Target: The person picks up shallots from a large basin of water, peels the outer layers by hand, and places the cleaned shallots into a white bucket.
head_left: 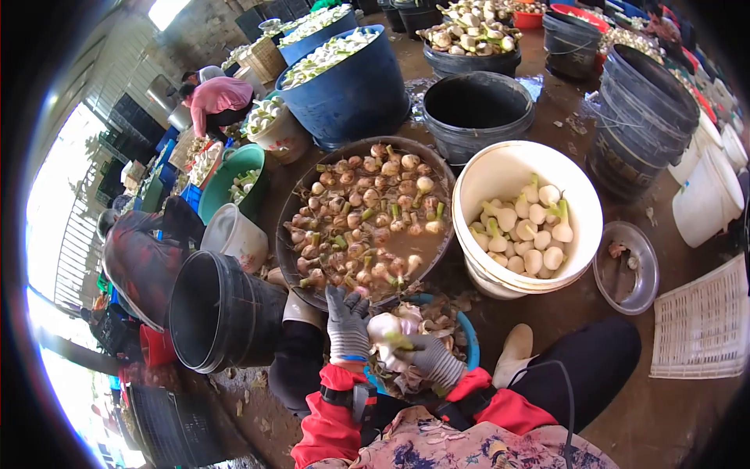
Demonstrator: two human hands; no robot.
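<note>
My right hand (434, 360), in a grey striped glove, is closed around the short green stem of a white garlic bulb (383, 327). My left hand (347, 319), gloved too, is beside the bulb with its fingers stretched towards the tub, apart from one another. Both hands are over a blue basin (473, 344) full of papery peelings (437, 319). In front of them stands a wide dark tub (283, 227) of muddy water, with many brown-skinned garlic bulbs (367, 187) in it. Cleaned white bulbs (539, 227) fill the bottom of a white bucket (587, 227) at the right.
An empty black bucket (262, 309) leans at left; another black bucket (476, 133) stands behind the tub. At right are a shallow clear bowl (644, 270), a white plastic basket (703, 320) and stacked black buckets (641, 125). People (219, 95) work at the left among filled containers.
</note>
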